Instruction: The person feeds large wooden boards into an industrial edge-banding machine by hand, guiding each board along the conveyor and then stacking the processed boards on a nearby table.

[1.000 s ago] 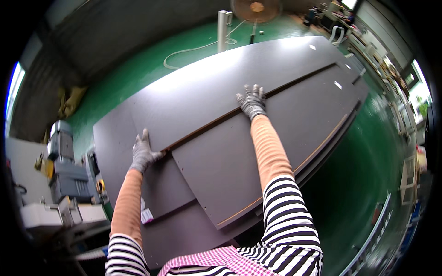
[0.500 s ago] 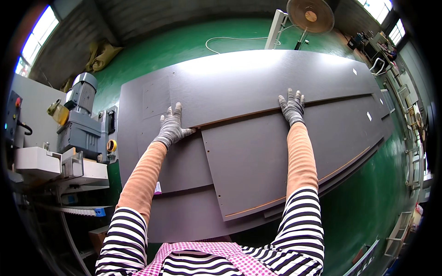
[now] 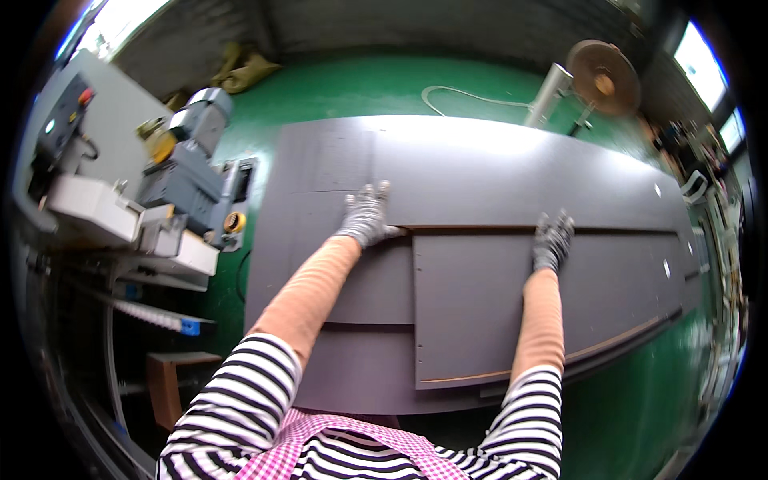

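Both my hands wear grey striped knit gloves and rest on stacked dark grey boards. My left hand (image 3: 368, 214) lies spread on the far board (image 3: 480, 176), its thumb by that board's near edge. My right hand (image 3: 553, 240) has its fingers stretched across the same edge: fingertips on the far board, palm above a nearer panel (image 3: 472, 312). This panel has small holes along its left side and a thin orange-brown line near its front edge. More boards (image 3: 352, 364) show below it at the left. Neither hand grasps anything.
A machine with a grey motor (image 3: 184, 180) and a control box (image 3: 62, 120) stands at the left. Beyond the boards are a standing fan (image 3: 604, 78), a white post (image 3: 549, 96) and a cable (image 3: 472, 98) on the green floor. Racks (image 3: 720, 296) line the right side.
The view has turned left, so the boards and machine appear farther right. My left hand keeps its place at the board's edge; my right hand has drawn slightly nearer across it.
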Available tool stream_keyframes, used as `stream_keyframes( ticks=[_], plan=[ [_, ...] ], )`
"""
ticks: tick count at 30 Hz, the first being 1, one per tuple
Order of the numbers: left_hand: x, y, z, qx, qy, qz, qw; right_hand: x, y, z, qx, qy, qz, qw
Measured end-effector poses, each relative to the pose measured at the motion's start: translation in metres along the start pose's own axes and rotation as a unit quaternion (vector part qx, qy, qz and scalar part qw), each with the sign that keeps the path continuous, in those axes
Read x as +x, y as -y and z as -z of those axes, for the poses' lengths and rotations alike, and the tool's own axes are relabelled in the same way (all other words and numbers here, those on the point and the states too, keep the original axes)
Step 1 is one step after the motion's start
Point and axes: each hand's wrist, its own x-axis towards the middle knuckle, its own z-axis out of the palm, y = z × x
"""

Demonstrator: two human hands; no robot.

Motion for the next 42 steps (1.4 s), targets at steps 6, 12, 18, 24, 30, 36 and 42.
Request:
stream_keyframes(
  ticks=[6,12,18,24,30,36,42],
  plan=[
    [-0.044,0.024,-0.046,-0.108,-0.116,-0.039,0.987,-0.066,0.033,0.052,-0.099,0.168,-0.008,0.981],
    [-0.129,0.05,-0.051,0.023,-0.065,-0.137,0.988,-0.157,0.058,0.088,-0.06,0.111,0.031,0.991],
    [-0.209,0.091,-0.078,-0.02,-0.104,-0.267,0.958,-0.254,0.08,0.114,-0.072,0.102,0.04,0.991],
    [-0.312,0.158,-0.079,-0.07,-0.031,-0.225,0.971,-0.327,0.093,0.122,-0.118,0.078,0.008,0.99],
    [-0.435,0.26,-0.09,-0.333,-0.144,-0.057,0.93,-0.361,0.125,0.133,-0.104,0.092,0.079,0.987],
    [-0.513,0.32,-0.104,-0.353,-0.194,0.172,0.899,-0.372,0.155,0.128,-0.046,0.073,0.157,0.984],
    [-0.502,0.323,-0.111,-0.414,-0.272,0.21,0.843,-0.344,0.199,0.107,0.499,0.418,0.037,0.759]
  ],
)
